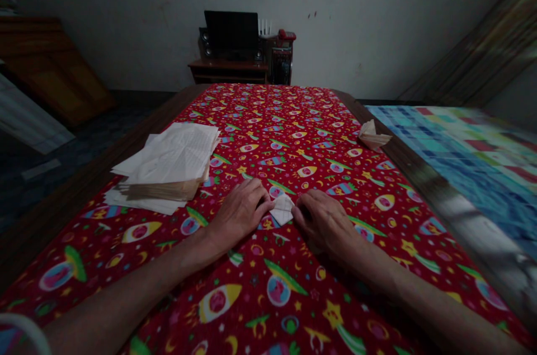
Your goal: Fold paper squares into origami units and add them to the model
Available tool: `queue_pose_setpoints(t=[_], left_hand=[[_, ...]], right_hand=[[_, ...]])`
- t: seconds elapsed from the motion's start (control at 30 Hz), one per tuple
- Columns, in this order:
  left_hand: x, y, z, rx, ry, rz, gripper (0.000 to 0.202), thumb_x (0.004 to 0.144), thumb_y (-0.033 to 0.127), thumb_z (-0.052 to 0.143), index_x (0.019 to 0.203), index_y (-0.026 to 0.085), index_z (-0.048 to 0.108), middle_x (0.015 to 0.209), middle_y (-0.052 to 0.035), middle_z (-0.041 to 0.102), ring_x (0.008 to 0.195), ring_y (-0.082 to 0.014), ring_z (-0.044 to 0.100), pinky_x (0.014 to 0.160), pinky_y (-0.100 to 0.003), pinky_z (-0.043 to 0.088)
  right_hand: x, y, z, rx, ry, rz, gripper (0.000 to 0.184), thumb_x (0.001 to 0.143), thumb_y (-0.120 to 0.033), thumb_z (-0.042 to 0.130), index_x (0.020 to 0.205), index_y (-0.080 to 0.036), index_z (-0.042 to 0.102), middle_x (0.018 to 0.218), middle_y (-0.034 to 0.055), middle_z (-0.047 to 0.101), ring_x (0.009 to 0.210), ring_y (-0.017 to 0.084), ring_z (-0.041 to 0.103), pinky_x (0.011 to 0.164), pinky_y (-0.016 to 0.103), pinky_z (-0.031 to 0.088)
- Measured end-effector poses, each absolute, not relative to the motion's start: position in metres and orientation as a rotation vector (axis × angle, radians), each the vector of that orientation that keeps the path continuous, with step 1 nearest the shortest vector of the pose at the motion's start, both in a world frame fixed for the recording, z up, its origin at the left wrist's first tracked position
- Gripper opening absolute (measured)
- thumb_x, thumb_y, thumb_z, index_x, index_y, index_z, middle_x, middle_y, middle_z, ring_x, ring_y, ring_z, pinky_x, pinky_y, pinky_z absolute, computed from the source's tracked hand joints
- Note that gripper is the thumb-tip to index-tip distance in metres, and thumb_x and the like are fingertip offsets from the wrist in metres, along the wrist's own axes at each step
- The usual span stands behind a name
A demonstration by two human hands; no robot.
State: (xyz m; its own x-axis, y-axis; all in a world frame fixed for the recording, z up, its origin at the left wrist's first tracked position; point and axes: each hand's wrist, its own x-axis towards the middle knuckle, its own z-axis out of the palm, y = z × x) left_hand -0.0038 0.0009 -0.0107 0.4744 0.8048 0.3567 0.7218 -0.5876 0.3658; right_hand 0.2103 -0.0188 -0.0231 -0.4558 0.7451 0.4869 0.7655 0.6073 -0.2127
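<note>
A small folded piece of white paper (282, 209) lies between my two hands on the red patterned cloth (289, 137). My left hand (245, 204) pinches its left corner between thumb and fingers. At the right corner, my right hand (323, 215) grips the paper with its fingers curled in. To the left of my left hand is a thick stack of printed paper sheets (172, 154), loosely piled with uneven edges. A folded paper shape (372, 136), like an origami boat, sits near the cloth's right edge.
Wooden table edges (369, 120) show along both sides of the cloth. Beyond the far end stands a small desk with a dark monitor (232, 31) and speakers. A bed with a colourful sheet (457, 159) is at right, a wooden cabinet (54, 70) at left.
</note>
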Motion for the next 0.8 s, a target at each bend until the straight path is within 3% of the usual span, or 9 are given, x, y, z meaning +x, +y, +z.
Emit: queue_pose_setpoints(t=[0.17, 0.53, 0.8], left_hand=[[-0.003, 0.0, -0.008, 2.603, 1.387, 0.69, 0.015, 0.089, 0.029, 0.056, 0.079, 0.018, 0.055, 0.083, -0.0005, 0.056, 0.08, -0.0168, 0.052, 0.071, -0.03, 0.041], [-0.005, 0.004, -0.008, 2.544, 1.353, 0.664, 0.015, 0.088, 0.03, 0.058, 0.079, 0.019, 0.053, 0.084, 0.0001, 0.056, 0.082, -0.0169, 0.052, 0.072, -0.029, 0.04], [-0.008, 0.001, -0.01, 2.509, 1.325, 0.726, 0.013, 0.089, 0.029, 0.055, 0.082, 0.019, 0.053, 0.086, -0.0004, 0.056, 0.083, -0.017, 0.051, 0.074, -0.03, 0.04]], right_hand=[[0.213, -0.016, -0.025, -1.119, -2.285, -0.091, 0.016, 0.093, -0.026, 0.041, 0.08, -0.02, 0.05, 0.072, 0.0026, 0.053, 0.066, 0.015, 0.045, 0.06, 0.028, 0.034], [0.212, -0.01, -0.017, -1.207, -2.385, -0.029, 0.02, 0.089, -0.022, 0.044, 0.071, -0.018, 0.05, 0.066, 0.0018, 0.051, 0.058, 0.012, 0.039, 0.054, 0.027, 0.027], [0.215, -0.014, -0.009, -1.26, -2.443, 0.102, 0.019, 0.092, -0.025, 0.045, 0.077, -0.018, 0.053, 0.074, 0.0034, 0.055, 0.064, 0.013, 0.045, 0.057, 0.027, 0.03]])
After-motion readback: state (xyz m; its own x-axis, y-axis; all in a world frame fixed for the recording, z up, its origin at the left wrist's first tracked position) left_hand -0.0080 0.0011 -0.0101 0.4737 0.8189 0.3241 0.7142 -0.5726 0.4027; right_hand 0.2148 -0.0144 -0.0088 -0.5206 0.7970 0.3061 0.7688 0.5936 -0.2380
